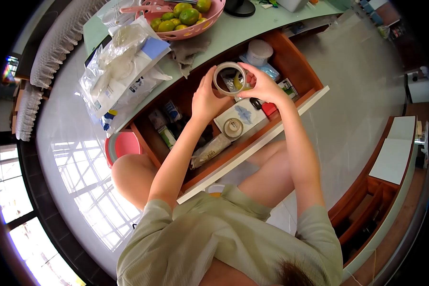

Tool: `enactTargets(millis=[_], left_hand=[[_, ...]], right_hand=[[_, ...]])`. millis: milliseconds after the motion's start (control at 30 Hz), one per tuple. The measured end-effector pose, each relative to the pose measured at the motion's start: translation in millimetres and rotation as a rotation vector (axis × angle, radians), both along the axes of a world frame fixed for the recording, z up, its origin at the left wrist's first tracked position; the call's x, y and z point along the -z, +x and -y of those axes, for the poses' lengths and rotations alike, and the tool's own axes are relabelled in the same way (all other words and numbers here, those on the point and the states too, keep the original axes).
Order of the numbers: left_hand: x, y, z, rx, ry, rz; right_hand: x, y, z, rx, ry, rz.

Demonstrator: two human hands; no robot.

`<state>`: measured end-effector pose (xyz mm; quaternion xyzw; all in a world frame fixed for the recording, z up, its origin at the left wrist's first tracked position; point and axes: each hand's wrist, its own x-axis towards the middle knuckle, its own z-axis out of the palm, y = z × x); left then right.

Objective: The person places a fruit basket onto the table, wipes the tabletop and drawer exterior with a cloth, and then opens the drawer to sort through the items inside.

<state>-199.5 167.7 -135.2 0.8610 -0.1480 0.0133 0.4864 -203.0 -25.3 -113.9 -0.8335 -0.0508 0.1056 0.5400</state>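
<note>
Between my two hands, above an open wooden drawer (300, 62), is a large roll of clear tape (216, 85). My left hand (207, 99) has its fingers on the roll's left side. My right hand (264, 86) grips the right side. Below the roll, in the drawer, lie a white box with a blue pattern (243, 113), a smaller tape roll (233, 127), a red item (269, 109), a round white tub (259, 51) and a long plastic-wrapped packet (210, 151).
The green glass tabletop (252, 25) behind the drawer holds a pink basket (195, 33) of green fruit and crumpled plastic bags (114, 71). A pink bucket (124, 147) stands on the floor left of the drawer. A wooden shelf unit (393, 159) is at the right.
</note>
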Motion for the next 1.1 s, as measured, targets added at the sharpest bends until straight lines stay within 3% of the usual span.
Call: enactTargets(millis=[100,300,733,833,1033,1100], left_hand=[[-21.0,16.8,8.4,-0.006,-0.089,0.048],[-36.9,56.6,27.3,0.020,0.038,0.105],[-11.2,102.6,46.6,0.009,0.094,0.165],[-11.1,106.0,51.3,-0.029,0.143,0.146],[-10.1,110.2,54.5,-0.078,-0.007,0.170],[-9.6,107.7,53.8,-0.046,-0.004,0.209]], right_hand=[[-14.2,7.5,2.8,0.055,0.088,0.072],[-10.5,36.3,11.3,0.210,0.105,0.303],[17.4,89.7,19.5,0.290,0.058,0.184],[24.2,96.6,20.4,0.330,0.127,0.113],[24.4,96.4,16.0,0.365,0.594,-0.006],[20.0,94.5,17.0,0.334,0.597,-0.031]])
